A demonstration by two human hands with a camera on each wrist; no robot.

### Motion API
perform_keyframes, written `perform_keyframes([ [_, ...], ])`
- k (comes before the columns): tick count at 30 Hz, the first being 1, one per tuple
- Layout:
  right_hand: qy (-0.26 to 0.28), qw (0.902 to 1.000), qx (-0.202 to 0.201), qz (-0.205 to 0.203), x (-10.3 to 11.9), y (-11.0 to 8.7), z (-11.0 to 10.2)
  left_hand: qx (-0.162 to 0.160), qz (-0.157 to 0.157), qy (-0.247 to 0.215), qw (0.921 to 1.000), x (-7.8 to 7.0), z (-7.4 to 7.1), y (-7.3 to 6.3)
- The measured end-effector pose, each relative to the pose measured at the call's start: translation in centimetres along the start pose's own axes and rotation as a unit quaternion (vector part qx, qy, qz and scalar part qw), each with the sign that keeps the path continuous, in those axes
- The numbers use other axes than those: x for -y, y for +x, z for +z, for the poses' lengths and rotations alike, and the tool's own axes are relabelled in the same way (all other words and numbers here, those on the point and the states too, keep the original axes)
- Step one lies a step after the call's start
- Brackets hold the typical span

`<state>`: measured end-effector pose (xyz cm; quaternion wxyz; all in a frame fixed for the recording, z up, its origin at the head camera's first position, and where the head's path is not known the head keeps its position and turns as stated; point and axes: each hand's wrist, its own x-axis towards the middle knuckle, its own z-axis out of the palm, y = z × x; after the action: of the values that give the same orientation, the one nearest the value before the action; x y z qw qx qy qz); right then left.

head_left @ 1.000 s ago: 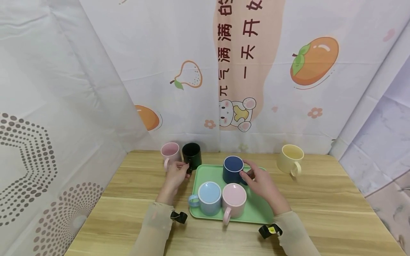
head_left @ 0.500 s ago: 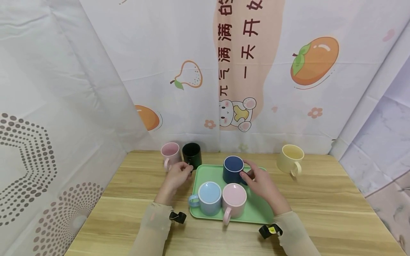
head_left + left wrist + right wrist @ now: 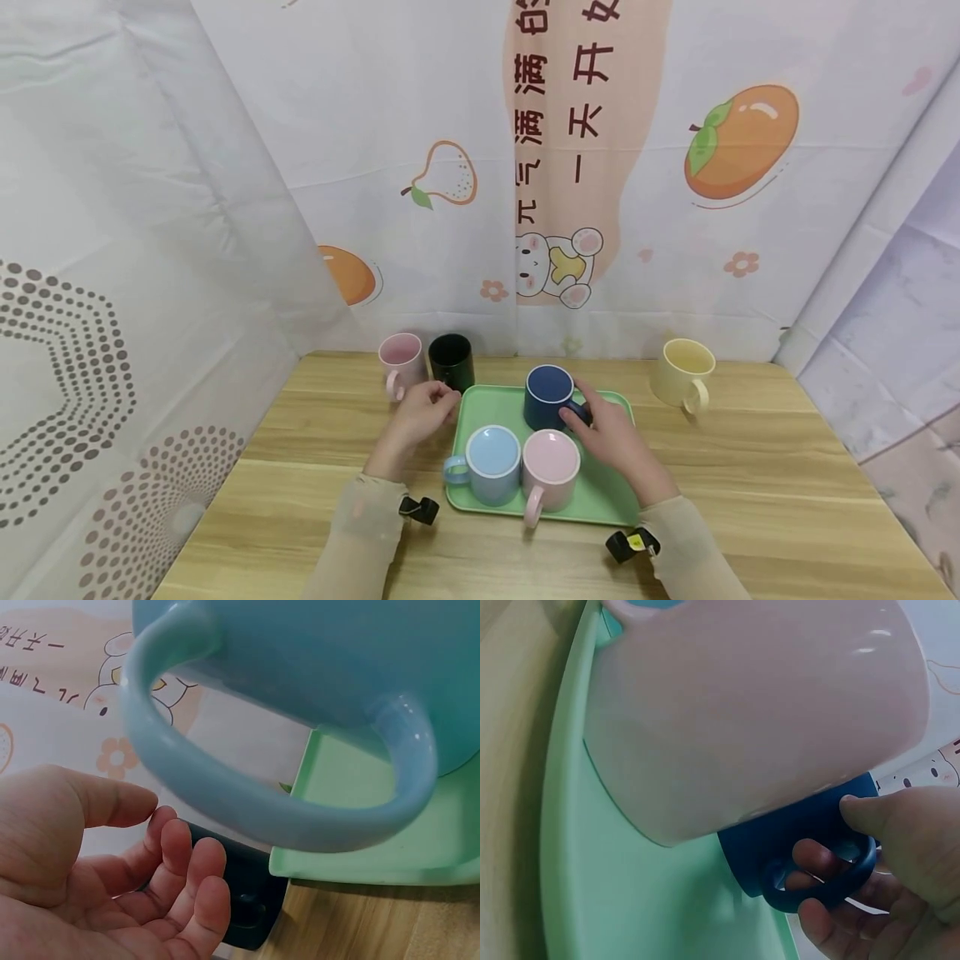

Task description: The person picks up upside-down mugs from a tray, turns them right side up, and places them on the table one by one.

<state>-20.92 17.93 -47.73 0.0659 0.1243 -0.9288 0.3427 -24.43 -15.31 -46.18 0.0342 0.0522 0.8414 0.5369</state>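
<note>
My right hand [image 3: 611, 429] holds a navy blue mug [image 3: 546, 410] on the green tray [image 3: 618, 492]. In the right wrist view, fingers pass through its handle [image 3: 836, 889] and the thumb lies against its side. My left hand [image 3: 423, 410] is just in front of a black mug [image 3: 459, 367] at the back left. The left wrist view shows that hand's fingers loosely curled with nothing between them, the black mug [image 3: 259, 900] partly hidden behind. A light blue mug [image 3: 492, 471] and a pale pink mug [image 3: 550, 475] stand side by side at the tray's front.
Another pink mug [image 3: 402, 362] stands left of the black one, by the printed curtain [image 3: 450, 250]. A yellow mug [image 3: 681, 379] stands at the back right of the wooden table [image 3: 765, 467]. The light blue mug's handle [image 3: 247, 806] sticks out over the tray's left edge.
My left hand has let go of the black mug's handle and drawn slightly toward me. My right hand has turned the navy mug a little, and its handle now shows more fully.
</note>
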Motion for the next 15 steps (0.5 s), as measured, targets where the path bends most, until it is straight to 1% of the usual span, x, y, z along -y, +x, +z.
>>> perform_keyframes([
  [5, 0.005, 1.0000, -0.002, 0.006, -0.1, 0.0, 0.1, 0.014, 0.023, 0.039, 0.9989, -0.3, 0.2, -0.1],
  [8, 0.008, 0.9999, -0.003, 0.007, -0.2, 0.0, 0.1, 0.030, 0.051, 0.068, 0.9959, -0.7, 0.1, -0.3],
  [11, 0.006, 1.0000, -0.004, 0.005, -0.2, 0.1, 0.2, 0.060, 0.087, 0.082, 0.9910, -1.2, 0.0, -0.6],
  [15, 0.003, 1.0000, -0.006, 0.003, -0.3, 0.1, 0.2, 0.118, 0.122, 0.084, 0.9820, -1.8, -0.1, -0.9],
])
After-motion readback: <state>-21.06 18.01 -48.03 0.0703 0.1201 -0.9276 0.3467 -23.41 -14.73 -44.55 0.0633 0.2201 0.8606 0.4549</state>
